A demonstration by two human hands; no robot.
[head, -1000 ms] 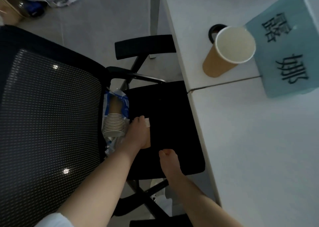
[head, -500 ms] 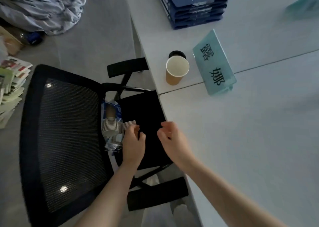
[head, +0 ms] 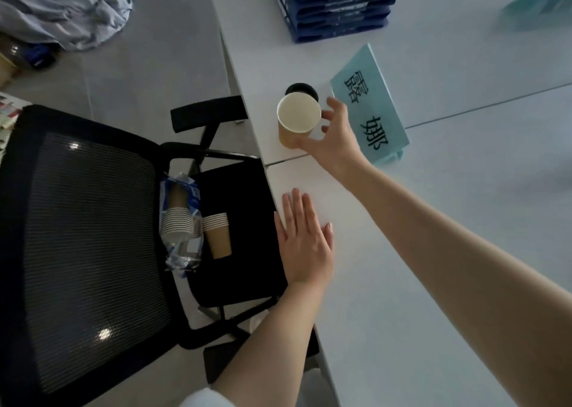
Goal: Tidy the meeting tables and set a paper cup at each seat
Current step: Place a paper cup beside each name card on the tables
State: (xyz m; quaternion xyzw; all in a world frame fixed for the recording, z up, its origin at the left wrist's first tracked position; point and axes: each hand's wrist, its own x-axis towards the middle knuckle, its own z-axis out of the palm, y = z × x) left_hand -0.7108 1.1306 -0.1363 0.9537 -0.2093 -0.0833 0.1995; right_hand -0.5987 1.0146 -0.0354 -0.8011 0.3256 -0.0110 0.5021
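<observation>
My right hand [head: 335,140] reaches around the brown paper cup with the white inside [head: 297,118], standing near the white table's [head: 418,252] left edge beside the teal name card [head: 370,109]; fingers spread, barely touching it. My left hand [head: 305,239] lies flat nearer. Next, I judge, the fingers must close gently to reposition it.

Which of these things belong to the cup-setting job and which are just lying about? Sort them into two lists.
Job:
paper cup on the table, right hand around it
loose cup stack on the chair
wrapped cup sleeve
name card

Lying about:
blue folders
cloth heap on the floor
left hand, flat on the table
</observation>
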